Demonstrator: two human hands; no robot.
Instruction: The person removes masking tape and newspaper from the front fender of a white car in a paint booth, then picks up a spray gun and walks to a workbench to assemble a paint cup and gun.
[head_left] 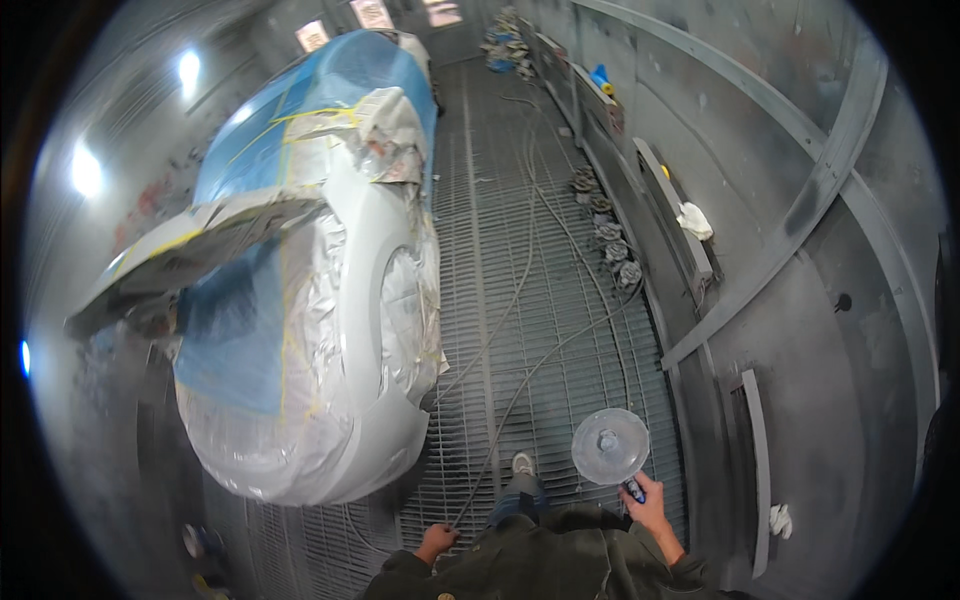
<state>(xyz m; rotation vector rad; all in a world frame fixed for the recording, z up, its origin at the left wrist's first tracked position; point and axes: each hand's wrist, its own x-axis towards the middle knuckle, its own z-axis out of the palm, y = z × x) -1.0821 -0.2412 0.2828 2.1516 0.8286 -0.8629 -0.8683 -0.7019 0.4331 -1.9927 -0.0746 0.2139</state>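
Observation:
In my right hand (650, 502) is a paint spray gun (633, 490), its handle wrapped by my fingers. The round translucent cup (612, 440) on top hides most of the gun. My left hand (438, 540) is closed at the lower middle, around the thin dark air hose (512, 402) that runs up from it across the floor. Ahead on the left stands a car with a pale grey fender (362, 230) and bumper corner (388, 445) showing bare. Blue masking film (235, 325), silvery wrap and yellow tape cover the rest. Its hood (190, 235) is raised, edged with masking paper.
Slatted metal grating (500, 260) forms the floor, with hose loops lying across it. Crumpled dark wads (612, 240) line the right wall's foot. A slanted metal beam (790, 235) and a ledge with a white cloth (695, 220) stand along that wall. My shoe (523, 464) shows below.

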